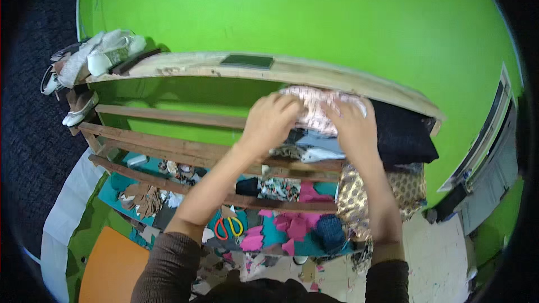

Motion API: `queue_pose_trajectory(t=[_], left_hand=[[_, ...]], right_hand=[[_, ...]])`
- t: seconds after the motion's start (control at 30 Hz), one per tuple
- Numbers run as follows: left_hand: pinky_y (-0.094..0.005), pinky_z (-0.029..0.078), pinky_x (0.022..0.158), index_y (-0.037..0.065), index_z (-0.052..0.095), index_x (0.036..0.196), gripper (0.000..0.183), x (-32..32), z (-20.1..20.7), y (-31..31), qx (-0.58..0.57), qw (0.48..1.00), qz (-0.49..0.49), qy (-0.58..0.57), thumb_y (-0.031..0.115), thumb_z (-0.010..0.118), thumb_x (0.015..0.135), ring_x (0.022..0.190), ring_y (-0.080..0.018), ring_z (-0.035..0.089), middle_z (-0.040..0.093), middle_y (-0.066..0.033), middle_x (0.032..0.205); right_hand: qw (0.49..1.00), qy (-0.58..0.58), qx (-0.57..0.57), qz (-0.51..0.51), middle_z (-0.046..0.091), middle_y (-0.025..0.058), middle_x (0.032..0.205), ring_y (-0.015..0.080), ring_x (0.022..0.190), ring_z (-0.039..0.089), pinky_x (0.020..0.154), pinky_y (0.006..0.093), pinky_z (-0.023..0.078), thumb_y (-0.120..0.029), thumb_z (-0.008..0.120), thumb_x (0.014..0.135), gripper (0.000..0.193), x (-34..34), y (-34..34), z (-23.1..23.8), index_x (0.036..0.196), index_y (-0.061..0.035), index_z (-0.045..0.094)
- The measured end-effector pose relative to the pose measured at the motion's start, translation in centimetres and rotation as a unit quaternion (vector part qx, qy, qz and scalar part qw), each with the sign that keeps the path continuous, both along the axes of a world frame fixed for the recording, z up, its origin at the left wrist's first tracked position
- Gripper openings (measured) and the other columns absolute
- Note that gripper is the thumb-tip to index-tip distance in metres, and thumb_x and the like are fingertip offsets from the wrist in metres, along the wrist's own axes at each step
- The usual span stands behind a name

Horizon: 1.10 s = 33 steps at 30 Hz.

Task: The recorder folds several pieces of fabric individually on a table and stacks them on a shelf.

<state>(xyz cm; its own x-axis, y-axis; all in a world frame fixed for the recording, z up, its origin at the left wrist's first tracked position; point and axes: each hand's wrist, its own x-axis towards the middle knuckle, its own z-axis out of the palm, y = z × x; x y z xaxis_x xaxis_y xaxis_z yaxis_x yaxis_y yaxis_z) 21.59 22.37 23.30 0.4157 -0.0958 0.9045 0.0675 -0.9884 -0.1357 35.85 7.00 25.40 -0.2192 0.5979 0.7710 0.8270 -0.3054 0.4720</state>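
Observation:
A folded piece of shiny pale pink fabric [317, 109] lies on top of a stack of folded cloth on the upper shelf, just below the top board. My left hand [268, 119] is closed at the fabric's left edge, with its fingers curled over it. At the right side, my right hand [355, 126] grips the same piece, its fingers bent onto the surface. Grey-blue folded cloth [320, 141] sits beneath. Black fabric [401, 134] hangs beside my right hand, and gold fabric with dark dots [412, 188] drapes lower down.
The wooden shelf's top board [191, 64] carries a dark green flat piece [247, 61] and white shoes [112, 53] at the left. Below, red-and-yellow-handled scissors [229, 228] lie among pink scraps [295, 227] on a teal-covered table. An orange surface [109, 266] stands lower left.

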Motion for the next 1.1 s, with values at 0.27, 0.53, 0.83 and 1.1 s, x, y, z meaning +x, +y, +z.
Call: queue_pose_trajectory(t=[0.27,0.53,0.83,1.1], left_hand=[[-0.0491,0.028,0.099,0.013,0.051,0.116,0.050,-2.5,-2.3,-3.9,0.011,0.999,0.045,-0.010,0.018,0.065,0.068,0.111,-0.0269,0.043,0.049,-0.0085,0.111],[-0.0495,0.029,0.097,0.011,0.054,0.108,0.039,-3.1,-5.6,-7.7,0.013,0.992,0.122,-0.032,0.013,0.061,0.070,0.107,-0.0264,0.047,0.052,-0.0088,0.105],[-0.0504,0.027,0.098,0.007,0.053,0.110,0.040,-7.5,-15.5,-14.8,-0.128,0.964,0.225,0.056,0.013,0.060,0.071,0.113,-0.0293,0.045,0.051,-0.0099,0.113],[-0.0506,0.030,0.098,0.010,0.056,0.113,0.040,-16.5,-23.6,-20.7,-0.255,0.857,0.418,0.159,0.023,0.059,0.076,0.114,-0.0281,0.046,0.053,-0.0095,0.118]], right_hand=[[0.993,0.106,-0.035,0.050,0.046,0.0103,0.126,0.0261,0.119,0.041,0.102,0.0502,0.026,-0.013,0.057,0.070,0.054,-3.0,-3.7,-2.4,0.123,-0.0109,0.047],[0.992,0.110,-0.008,0.067,0.049,0.0093,0.123,0.0264,0.116,0.044,0.100,0.0503,0.028,-0.015,0.056,0.073,0.043,-3.6,-5.7,-6.7,0.116,-0.0074,0.054],[0.955,0.248,-0.084,0.138,0.053,0.0120,0.119,0.0265,0.115,0.046,0.102,0.0463,0.028,-0.015,0.053,0.079,0.035,-8.4,-8.3,-15.8,0.113,-0.0062,0.056],[0.893,0.326,-0.226,0.214,0.052,0.0130,0.120,0.0265,0.117,0.045,0.101,0.0481,0.029,-0.017,0.053,0.080,0.038,-16.0,-8.7,-23.9,0.117,-0.0067,0.054]])
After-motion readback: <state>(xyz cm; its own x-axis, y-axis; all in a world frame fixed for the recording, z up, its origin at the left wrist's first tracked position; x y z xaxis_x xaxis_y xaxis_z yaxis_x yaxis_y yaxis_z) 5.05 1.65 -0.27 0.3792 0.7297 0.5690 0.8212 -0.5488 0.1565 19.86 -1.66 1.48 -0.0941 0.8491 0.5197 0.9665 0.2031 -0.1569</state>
